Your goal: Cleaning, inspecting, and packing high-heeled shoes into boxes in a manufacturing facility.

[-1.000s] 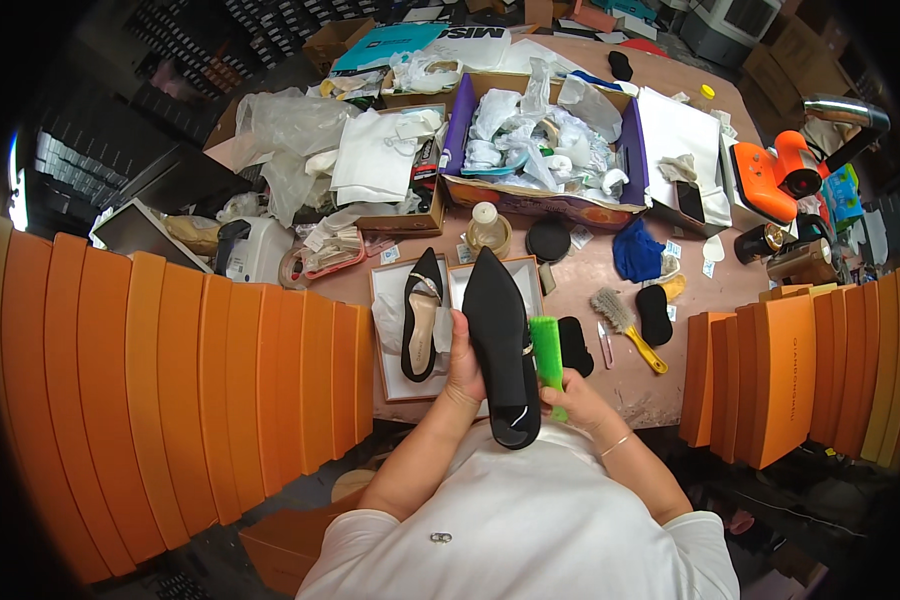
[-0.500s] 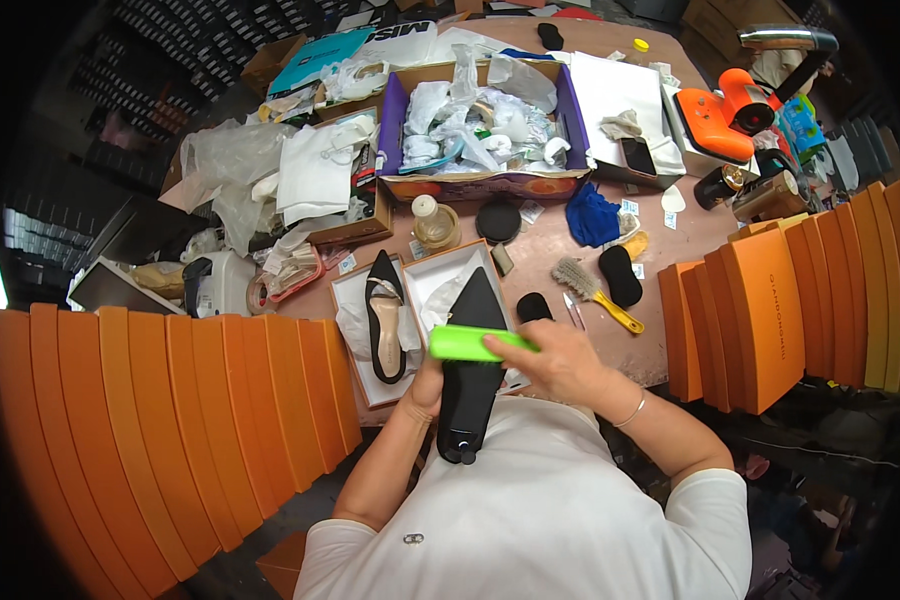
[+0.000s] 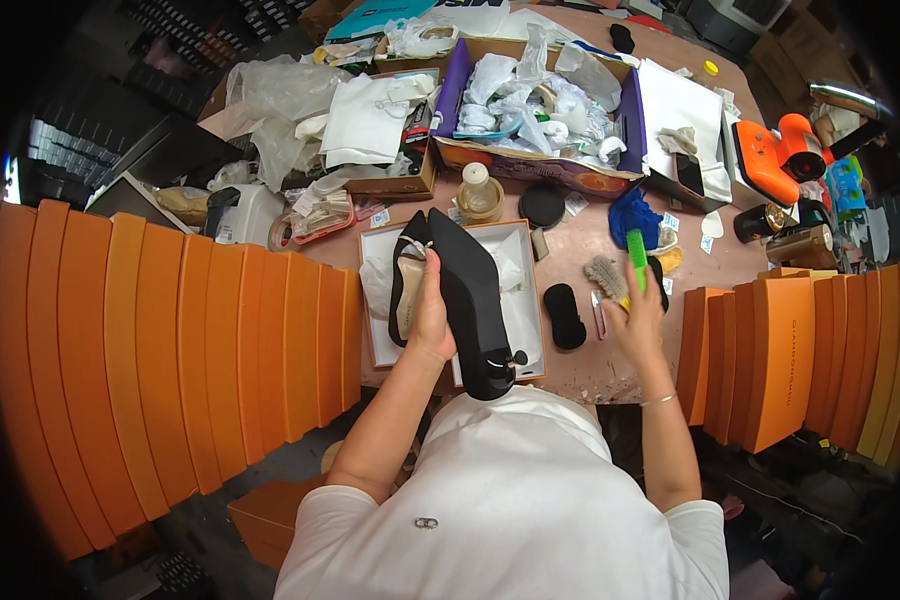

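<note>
Gripped in my left hand (image 3: pixel 433 318) is a black pointed shoe (image 3: pixel 472 305), sole toward me, toe away and heel near my shirt. My right hand (image 3: pixel 638 325) is over the right part of the table, its fingers around a bright green brush (image 3: pixel 637 255) pointing away from me. Beside it lies a yellow-handled brush (image 3: pixel 604 276) with pale bristles, partly covered by the hand. The matching black shoe (image 3: pixel 407 285) rests insole up in an open shoebox (image 3: pixel 378 352) with white paper, just left of the held one.
Orange boxes stand in rows at left (image 3: pixel 180 350) and right (image 3: pixel 777 360). Behind are a purple carton (image 3: pixel 540 165) of crumpled plastic, a bottle (image 3: pixel 480 195), a round black tin (image 3: pixel 542 206), a blue cloth (image 3: pixel 634 218) and an orange machine (image 3: pixel 767 165). A black pad (image 3: pixel 565 316) lies nearer.
My right hand has carried the green brush off the shoe and away to the right. My left hand has moved the shoe forward and slightly right, turning its toe leftward.
</note>
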`<state>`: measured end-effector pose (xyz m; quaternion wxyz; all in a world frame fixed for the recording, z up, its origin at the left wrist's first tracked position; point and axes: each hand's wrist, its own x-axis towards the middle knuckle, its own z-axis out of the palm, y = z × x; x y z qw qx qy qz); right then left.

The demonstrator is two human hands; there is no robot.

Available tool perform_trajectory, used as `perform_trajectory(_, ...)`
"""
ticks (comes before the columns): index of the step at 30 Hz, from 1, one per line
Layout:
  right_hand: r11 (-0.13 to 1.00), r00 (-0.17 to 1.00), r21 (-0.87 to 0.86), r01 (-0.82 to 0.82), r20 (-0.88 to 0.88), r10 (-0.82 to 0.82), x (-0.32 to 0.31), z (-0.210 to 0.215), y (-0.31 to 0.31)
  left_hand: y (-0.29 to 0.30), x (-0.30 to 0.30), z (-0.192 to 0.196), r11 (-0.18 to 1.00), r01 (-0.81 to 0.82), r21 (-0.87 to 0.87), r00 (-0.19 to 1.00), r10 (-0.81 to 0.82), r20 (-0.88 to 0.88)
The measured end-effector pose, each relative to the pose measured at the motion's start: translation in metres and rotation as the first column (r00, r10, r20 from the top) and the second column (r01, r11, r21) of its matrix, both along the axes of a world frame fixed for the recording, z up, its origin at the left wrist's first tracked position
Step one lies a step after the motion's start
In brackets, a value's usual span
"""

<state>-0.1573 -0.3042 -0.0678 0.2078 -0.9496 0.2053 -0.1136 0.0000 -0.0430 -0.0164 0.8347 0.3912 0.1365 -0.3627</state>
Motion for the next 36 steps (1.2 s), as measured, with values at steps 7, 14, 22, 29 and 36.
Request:
perform_trajectory(7,-0.129,0.975,0.990,-0.060,0.085,0.203,0.013,0.050,0.137,0.007,-0.022,0.003,0.988,-0.125,-0.086,0.985,0.134,0.105)
perform_trajectory(14,0.055,0.922,0.998,0.037,-0.055,0.382,0.016,0.018,0.138,0.060,-0.059,-0.034,0.993,-0.115,0.024,0.993,0.114,0.029)
perform_trajectory(22,0.722,0.932,0.607,-0.333,0.100,0.347,0.011,0.058,0.132,0.006,-0.065,-0.008,0.988,-0.017,0.156,0.971,-0.021,0.237)
perform_trajectory(29,-0.071,0.988,0.987,-0.144,0.139,-0.065,-0.072,0.028,0.033,-0.022,0.034,-0.079,0.454,-0.358,0.816,0.257,-0.792,0.553)
perform_trajectory(36,-0.179,0.981,0.975,-0.129,0.099,-0.167,-0.101,0.032,-0.003,-0.019,0.057,-0.043,0.404,-0.617,0.675,0.223,-0.733,0.642)
